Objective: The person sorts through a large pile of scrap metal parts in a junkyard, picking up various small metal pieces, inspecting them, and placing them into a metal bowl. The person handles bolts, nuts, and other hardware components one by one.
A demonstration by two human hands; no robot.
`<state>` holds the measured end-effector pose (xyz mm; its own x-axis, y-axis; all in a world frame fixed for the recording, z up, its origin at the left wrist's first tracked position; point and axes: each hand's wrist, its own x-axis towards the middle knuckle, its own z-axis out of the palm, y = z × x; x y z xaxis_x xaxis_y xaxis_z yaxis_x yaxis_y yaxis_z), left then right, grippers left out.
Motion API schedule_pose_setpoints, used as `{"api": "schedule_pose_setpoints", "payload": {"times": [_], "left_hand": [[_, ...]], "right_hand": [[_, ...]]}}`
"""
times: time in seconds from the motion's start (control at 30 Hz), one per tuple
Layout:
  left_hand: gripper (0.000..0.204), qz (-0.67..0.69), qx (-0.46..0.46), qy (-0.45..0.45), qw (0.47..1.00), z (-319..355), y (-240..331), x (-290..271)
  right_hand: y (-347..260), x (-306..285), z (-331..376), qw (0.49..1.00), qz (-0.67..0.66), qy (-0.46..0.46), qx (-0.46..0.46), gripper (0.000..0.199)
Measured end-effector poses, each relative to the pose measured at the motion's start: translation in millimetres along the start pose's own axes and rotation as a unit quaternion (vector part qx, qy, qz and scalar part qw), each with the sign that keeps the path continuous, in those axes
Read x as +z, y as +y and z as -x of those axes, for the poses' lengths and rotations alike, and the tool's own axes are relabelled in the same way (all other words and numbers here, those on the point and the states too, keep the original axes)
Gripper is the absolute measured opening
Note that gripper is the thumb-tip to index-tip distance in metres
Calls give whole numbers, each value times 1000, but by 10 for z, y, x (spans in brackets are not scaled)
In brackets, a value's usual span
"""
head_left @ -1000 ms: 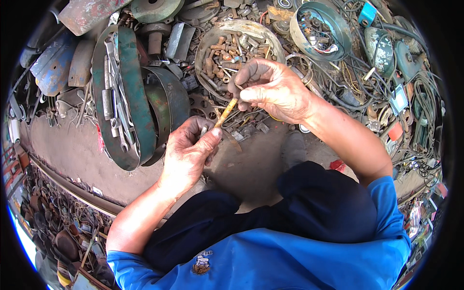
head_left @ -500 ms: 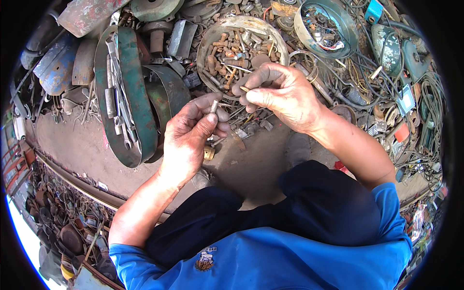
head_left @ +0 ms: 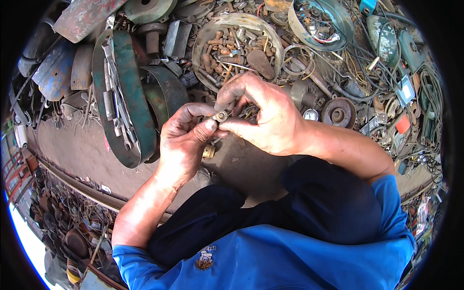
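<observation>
My left hand (head_left: 186,140) and my right hand (head_left: 261,113) meet in the middle of the view, above a bare patch of ground. Between their fingertips they pinch a small round metal fitting (head_left: 222,116) with a hole in its end. Both hands grip it, left thumb under it, right fingers over it. A small brass nut (head_left: 209,152) lies on the ground just below the left thumb. My knees in dark trousers (head_left: 309,208) fill the lower middle.
A round dented metal bowl (head_left: 205,36) with rusty bolts and parts sits just beyond the hands. A green curved metal piece (head_left: 130,96) holding spanners stands at left. Another pan (head_left: 345,21), wires, pulleys and scrap crowd the right and top.
The hands have come closer together. The longer brass-coloured piece held between them earlier is out of sight; now only the small round fitting shows at the fingertips.
</observation>
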<state>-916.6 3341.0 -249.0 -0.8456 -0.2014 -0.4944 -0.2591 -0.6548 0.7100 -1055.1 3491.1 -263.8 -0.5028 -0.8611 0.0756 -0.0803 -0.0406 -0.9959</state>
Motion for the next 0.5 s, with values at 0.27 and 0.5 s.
{"api": "schedule_pose_setpoints", "payload": {"times": [0.27, 0.5], "left_hand": [[19, -81, -8, 3, 997, 66, 16, 10], [28, -50, -53, -32, 997, 98, -11, -56]], "right_hand": [[28, 28, -3, 991, 108, -21, -70, 34], [57, -48, 68, 994, 84, -61, -40, 13]]}}
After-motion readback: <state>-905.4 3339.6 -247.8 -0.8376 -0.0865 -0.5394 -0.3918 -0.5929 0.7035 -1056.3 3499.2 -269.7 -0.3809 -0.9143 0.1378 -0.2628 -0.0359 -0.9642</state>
